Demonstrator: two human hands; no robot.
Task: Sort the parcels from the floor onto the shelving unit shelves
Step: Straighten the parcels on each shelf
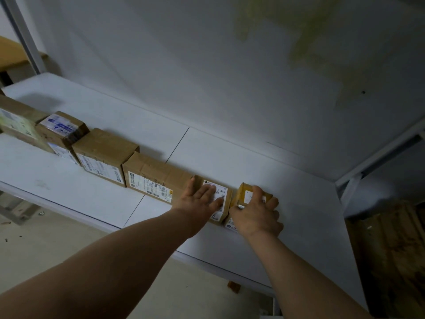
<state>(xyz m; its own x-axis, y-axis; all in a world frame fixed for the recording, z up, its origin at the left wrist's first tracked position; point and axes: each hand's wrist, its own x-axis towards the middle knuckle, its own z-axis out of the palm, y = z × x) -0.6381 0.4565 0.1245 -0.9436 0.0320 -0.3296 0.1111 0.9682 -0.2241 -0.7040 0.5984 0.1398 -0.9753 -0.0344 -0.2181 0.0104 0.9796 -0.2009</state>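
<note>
A row of brown cardboard parcels stands on the white shelf (230,155), running from the far left to the middle. My left hand (199,198) rests flat, fingers straight, on a small parcel with a white label (223,192) at the row's right end. Right beside it sits a smaller yellowish-brown parcel (245,192); my right hand (258,212) grips it from the front, fingers curled over its top and side. To the left in the row are a long labelled parcel (151,178) and a squarer parcel (103,155).
Two more parcels (61,130) (17,122) end the row at the far left. A white wall rises behind the shelf. A shelf upright (349,187) stands at the right, with brown cardboard (391,254) below it. Pale floor (57,245) shows under the shelf's front edge.
</note>
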